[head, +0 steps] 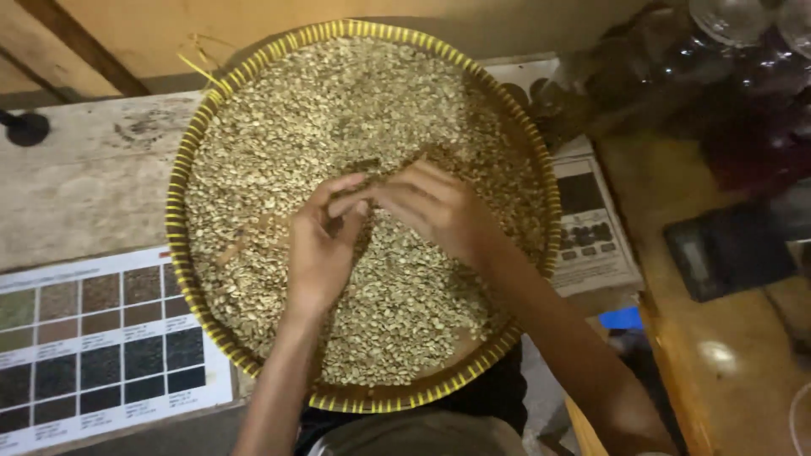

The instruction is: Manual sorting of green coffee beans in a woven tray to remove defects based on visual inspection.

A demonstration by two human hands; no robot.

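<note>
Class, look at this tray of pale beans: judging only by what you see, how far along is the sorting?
Done: little shows; no separate pile of picked-out beans is visible. In hand: the left hand and right hand meet over the middle of the round woven tray, fingertips pinching among the pale green beans. Left: beans cover nearly the whole tray, so most seems unsorted.

Single head-worn view, looking almost straight down, close in. Frame centred on round woven tray [173, 221], rim cut by nothing, nearly filling frame height. Both forearms entering from bottom edge, left hand [319, 245] and right hand [435, 207] meeting mid-frame. Wooden table [80, 181] at left, counter [718, 355] at right. No second view to overlap.
</note>
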